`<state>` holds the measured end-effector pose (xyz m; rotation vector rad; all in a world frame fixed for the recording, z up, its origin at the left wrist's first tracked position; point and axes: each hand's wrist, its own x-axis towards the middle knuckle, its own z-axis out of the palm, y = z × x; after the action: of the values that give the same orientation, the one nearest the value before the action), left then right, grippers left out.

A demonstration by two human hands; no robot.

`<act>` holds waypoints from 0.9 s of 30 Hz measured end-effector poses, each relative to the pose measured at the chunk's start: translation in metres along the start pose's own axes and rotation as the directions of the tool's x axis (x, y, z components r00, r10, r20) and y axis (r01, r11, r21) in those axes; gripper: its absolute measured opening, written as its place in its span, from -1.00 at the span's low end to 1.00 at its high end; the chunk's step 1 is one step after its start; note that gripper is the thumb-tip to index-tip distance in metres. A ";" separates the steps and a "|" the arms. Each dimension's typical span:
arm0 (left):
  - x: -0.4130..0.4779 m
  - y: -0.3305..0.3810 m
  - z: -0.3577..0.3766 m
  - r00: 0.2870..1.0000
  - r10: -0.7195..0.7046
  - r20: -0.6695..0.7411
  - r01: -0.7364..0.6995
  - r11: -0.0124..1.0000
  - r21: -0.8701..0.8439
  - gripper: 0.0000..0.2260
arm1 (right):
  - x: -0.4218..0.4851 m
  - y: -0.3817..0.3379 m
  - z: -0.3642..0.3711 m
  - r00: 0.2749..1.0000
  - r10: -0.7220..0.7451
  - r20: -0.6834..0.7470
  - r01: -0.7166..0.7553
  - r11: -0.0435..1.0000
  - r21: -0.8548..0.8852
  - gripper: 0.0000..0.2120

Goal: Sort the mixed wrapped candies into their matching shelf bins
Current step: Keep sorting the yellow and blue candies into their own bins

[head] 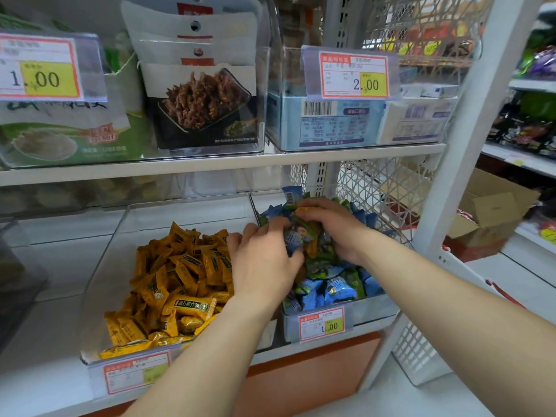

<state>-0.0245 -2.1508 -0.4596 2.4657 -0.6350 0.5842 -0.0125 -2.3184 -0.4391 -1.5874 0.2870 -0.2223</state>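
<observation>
**Both hands in the right bin; sorting looks partly done**

The left hand [264, 263] and right hand [337, 230] cup a mixed clump [304, 236] of blue and green candies between them, fingers curled round it from either side. An orange-yellow wrapper [308, 210] shows under the right fingertips.

The clump sits over the right bin [376, 310], where blue candies [334, 291] are mingled with green candies [323, 261]. The left bin [192, 215] shows only yellow candies [180, 284], so that sort looks finished and the right bin seems to remain.

Wrappers lie every way. One blue candy [290, 195] stands on end behind the hands, its long axis upright.
</observation>
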 end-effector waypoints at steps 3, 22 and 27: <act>0.003 -0.001 -0.002 0.998 0.052 0.048 -0.054 0.997 0.048 -0.65 | -0.002 -0.005 -0.009 0.998 -0.045 -0.050 0.046 0.999 0.029 -0.83; 0.011 0.014 0.004 0.999 -0.048 -0.021 0.030 0.845 -0.533 -0.52 | -0.033 -0.020 0.007 0.974 0.053 0.219 -0.146 0.890 0.433 -0.61; 0.010 0.009 0.003 0.999 -0.049 -0.024 0.027 0.832 -0.554 -0.54 | -0.039 -0.012 0.006 0.987 0.054 0.153 -0.095 0.957 0.275 -0.61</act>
<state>-0.0208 -2.1621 -0.4533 1.9086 -0.6322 0.3605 -0.0467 -2.2999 -0.4259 -1.2998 0.1929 -0.0841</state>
